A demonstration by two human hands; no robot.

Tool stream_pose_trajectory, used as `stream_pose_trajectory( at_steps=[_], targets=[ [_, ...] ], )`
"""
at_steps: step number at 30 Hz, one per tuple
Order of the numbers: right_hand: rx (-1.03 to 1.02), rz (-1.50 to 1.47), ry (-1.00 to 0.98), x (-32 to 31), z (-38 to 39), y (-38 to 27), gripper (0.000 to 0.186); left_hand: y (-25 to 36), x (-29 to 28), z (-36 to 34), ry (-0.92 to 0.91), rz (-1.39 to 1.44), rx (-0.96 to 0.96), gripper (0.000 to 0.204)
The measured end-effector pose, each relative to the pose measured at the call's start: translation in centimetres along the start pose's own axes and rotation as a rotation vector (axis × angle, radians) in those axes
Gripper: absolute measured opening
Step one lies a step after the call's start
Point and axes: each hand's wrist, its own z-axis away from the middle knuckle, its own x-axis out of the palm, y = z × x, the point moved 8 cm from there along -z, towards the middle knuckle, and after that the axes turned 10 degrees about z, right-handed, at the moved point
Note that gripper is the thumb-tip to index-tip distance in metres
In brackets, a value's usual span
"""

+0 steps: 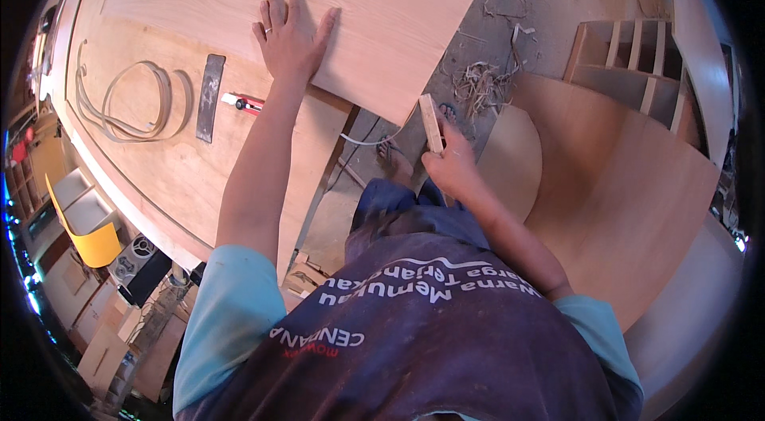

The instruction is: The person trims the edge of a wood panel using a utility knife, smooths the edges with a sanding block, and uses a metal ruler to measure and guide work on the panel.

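Note:
My left hand [292, 43] lies flat with fingers spread on a large light-wood panel [390, 31]. A small wooden block [431, 123] is gripped in my right hand [454, 160], by the panel's near right corner. Whether the block touches the panel edge, I cannot tell. From that corner a thin pale strip [370, 142] curls away to the left. Left of my left forearm, a red and white utility knife [242, 103] and a dark flat blade-like piece [209, 98] rest on the plywood worktop [159, 174]. Beside them lies a loose coil of edging strip [163, 106].
Curled trimmings [482, 84] litter the floor past my feet. On the right stand a curved brown wood panel [613, 182] and a cabinet with dividers [637, 62]. At the lower left are a black box with a round fan-like front [135, 258] and a yellow curved sheet [94, 244].

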Motion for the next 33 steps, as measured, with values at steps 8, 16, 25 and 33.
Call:
stream_pose_trajectory(
  at_steps=[8, 16, 25, 33],
  targets=[
    [-0.061, -0.042, -0.410, 4.2, 5.2, 1.5, 0.078, -1.2, 0.5, 0.1, -0.048, -0.006, -0.029, 0.097],
    [0.075, -0.210, 0.142, -2.7, -3.2, 1.4, 0.067, 0.0, 0.6, 0.0, -0.089, 0.042, -0.025, 0.102],
    [-0.113, -0.087, -0.154, 4.0, 4.2, 3.7, 0.081, -0.5, 0.3, 0.0, -0.100, 0.019, -0.042, 0.097],
    [0.160, -0.298, 0.265, 2.0, -4.5, 2.0, 0.085, 1.3, -0.3, -0.6, -0.157, 0.026, -0.047, 0.091]
  ],
)
